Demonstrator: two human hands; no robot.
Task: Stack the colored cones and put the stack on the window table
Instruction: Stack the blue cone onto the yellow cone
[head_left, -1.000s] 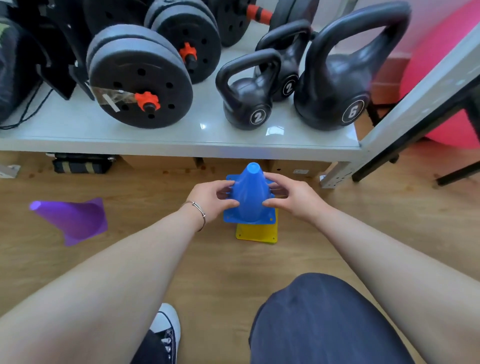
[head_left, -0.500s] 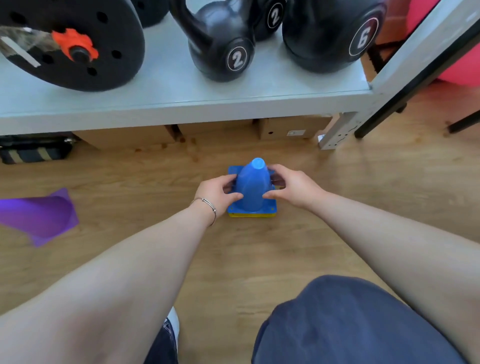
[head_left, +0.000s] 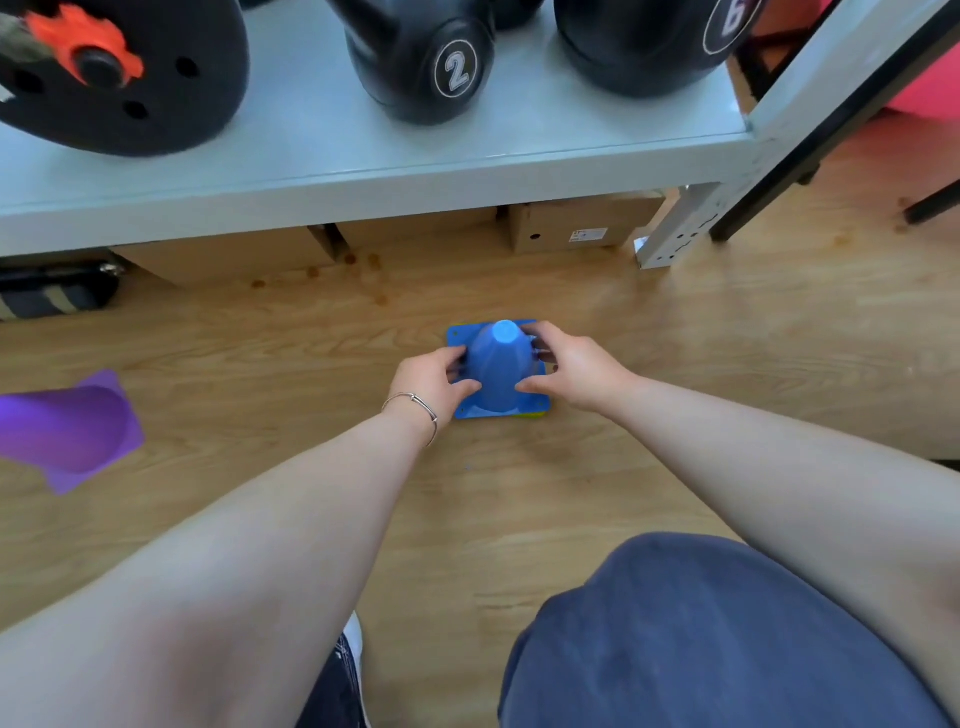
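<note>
- Since the earlier frames, both hands have brought the blue cone (head_left: 500, 370) fully down over the yellow cone (head_left: 531, 414); only a thin yellow strip of that base now shows at the lower right edge of the blue base, and the view has tipped lower, so the weights sit cut off along the top.
- At the far left edge of the frame, a purple cone (head_left: 70, 431) lies on its side on the wooden floor (head_left: 727, 364), well apart from the stack.
- In the upper left, a black weight plate (head_left: 156, 88) with an orange collar rests on the pale shelf (head_left: 322, 171).
- Just left of centre, the left hand (head_left: 434, 376), a thin bracelet (head_left: 415, 408) at its wrist, curls against the blue cone's left side, thumb in front and fingers behind.
- At centre, the stacked cones stand upright on the floor in front of the shelf.
- Just right of centre, the right hand (head_left: 574, 364) grips the cone's right side the same way, fingers partly closed around it.
- Along the top, kettlebells marked 2 (head_left: 421, 57) and 6 (head_left: 649, 41) stand on the shelf.
- Cardboard boxes (head_left: 576, 223) sit beneath it.
</note>
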